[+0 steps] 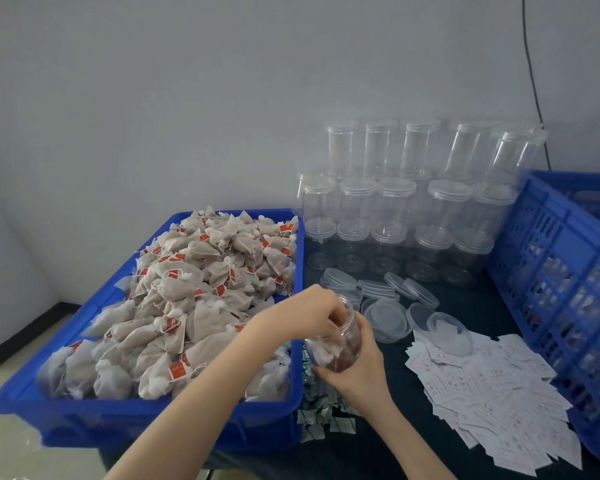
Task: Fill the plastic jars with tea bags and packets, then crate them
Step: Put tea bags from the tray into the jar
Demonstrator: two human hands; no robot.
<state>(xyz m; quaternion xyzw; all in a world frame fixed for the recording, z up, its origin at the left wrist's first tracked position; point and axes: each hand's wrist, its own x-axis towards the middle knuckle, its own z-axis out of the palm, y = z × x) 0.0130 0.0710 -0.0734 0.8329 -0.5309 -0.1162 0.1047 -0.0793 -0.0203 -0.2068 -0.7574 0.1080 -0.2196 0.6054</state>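
table (413, 427): dark cloth; bin (153, 420) | jars (395, 209) | lids (388, 299) | packets (492, 393) | crate (551, 244)

A black cable (534, 84) hangs down the pale grey wall (187, 98) (a dark skirting (25, 336) at left).

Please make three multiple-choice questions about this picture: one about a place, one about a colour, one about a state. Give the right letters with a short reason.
1. Where does the pile of white paper packets lie?
A. right of the held jar
B. inside the tea bag bin
C. on the stacked jars

2. What colour is the bin of tea bags?
A. green
B. blue
C. red

3. The jar in the hands is:
A. lidded
B. empty
C. open, partly filled

Answers: 1 A, they spread over the dark table on the right. 2 B, its walls are blue. 3 C, the right hand grips it while the left hand reaches into its mouth.
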